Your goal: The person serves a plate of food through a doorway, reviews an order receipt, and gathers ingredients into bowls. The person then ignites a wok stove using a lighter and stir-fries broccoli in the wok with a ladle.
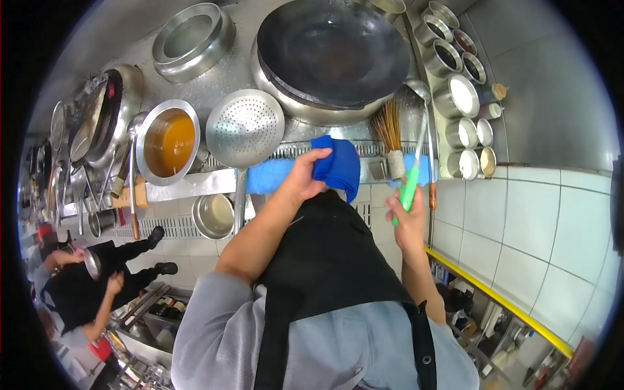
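Observation:
My left hand (308, 174) is closed on a folded blue cloth (340, 166) at the front edge of the stove, below a large black wok (333, 52). On the right, my right hand (407, 221) grips the green handle (409, 190) of a long tool whose thin shaft points up toward a metal ladle (418, 89). A bamboo brush (389, 130) stands just left of that shaft. Between the wok and an orange-liquid pot (170, 144) rests a perforated strainer (245, 128), its handle hanging over the edge.
Several seasoning containers (463, 95) line the right side by a tiled wall (520, 227). A lidded round pot (193, 40) sits at the upper left. Below the edge hangs a small pot (213, 216). A co-worker in a black apron (78, 286) holds a ladle at the lower left.

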A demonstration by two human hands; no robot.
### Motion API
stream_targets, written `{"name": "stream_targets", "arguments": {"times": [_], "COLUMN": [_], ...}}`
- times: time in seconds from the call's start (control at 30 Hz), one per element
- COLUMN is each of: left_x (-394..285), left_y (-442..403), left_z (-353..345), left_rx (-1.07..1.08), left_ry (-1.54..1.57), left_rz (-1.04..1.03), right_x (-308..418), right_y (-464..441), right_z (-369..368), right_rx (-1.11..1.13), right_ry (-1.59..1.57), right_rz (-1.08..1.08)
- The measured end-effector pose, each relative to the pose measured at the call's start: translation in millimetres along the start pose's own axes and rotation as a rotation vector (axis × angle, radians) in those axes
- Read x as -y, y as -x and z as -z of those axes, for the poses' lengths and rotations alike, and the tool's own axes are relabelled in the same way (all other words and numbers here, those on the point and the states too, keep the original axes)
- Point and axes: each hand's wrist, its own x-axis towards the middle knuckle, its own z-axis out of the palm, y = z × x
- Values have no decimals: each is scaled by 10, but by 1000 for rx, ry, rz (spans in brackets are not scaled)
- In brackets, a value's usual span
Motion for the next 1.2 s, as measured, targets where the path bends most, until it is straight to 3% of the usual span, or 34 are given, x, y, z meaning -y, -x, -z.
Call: {"name": "stream_targets", "arguments": {"times": [0.1, 0.17, 0.23, 0.3, 0.37, 0.43, 0.5, 0.57, 0.63, 0.77, 0.83, 0.9, 0.97, 1.0, 1.13, 1.2], "left_x": [115, 237, 264, 251, 207, 131, 162, 139, 58, -8, 14, 37, 80, 162, 310, 228], "left_y": [-58, -112, -133, -130, -113, -166, -202, -163, -119, -32, -258, -383, -455, -445, -384, -284], "left_z": [-120, -128, -133, -164, -158, -155, -131, -275, -328, -402, -102, -16, -28, -50, -61, -136], "left_rx": [129, 13, -28, -95, -165, -215, -153, -210, -137, 13, 78, 82, 337, 356, 325, 255], "left_ry": [-20, -378, -382, -657, -768, -888, -1335, -1269, -1446, -1409, -736, -684, -353, -199, -167, -323], "left_rz": [48, -50, -58, -204, -220, -234, -553, -494, -519, -477, -409, -342, 22, 131, 239, 153], "right_x": [-15, -69, -31, -45, -27, 17, -19, 83, 185, 660, 971, 1178, 1371, 1403, 1290, 1174], "right_y": [-258, -397, -511, -618, -712, -776, -910, -952, -1025, -964, -893, -805, -707, -657, -547, -425], "right_z": [-446, -592, -694, -650, -693, -688, -633, -643, -621, -536, -461, -457, -440, -461, -374, -445], "right_rx": [68, 97, 156, 201, 130, 99, 242, 270, 396, 456, 438, 406, 424, 412, 467, 430], "right_ry": [55, 37, 20, 37, 304, 271, 272, 254, 199, 193, 185, 55, -124, -186, -264, -218], "right_rz": [-3, -23, -8, -87, 284, 209, 190, 186, 39, 126, 81, 113, 107, 127, 94, 71]}}
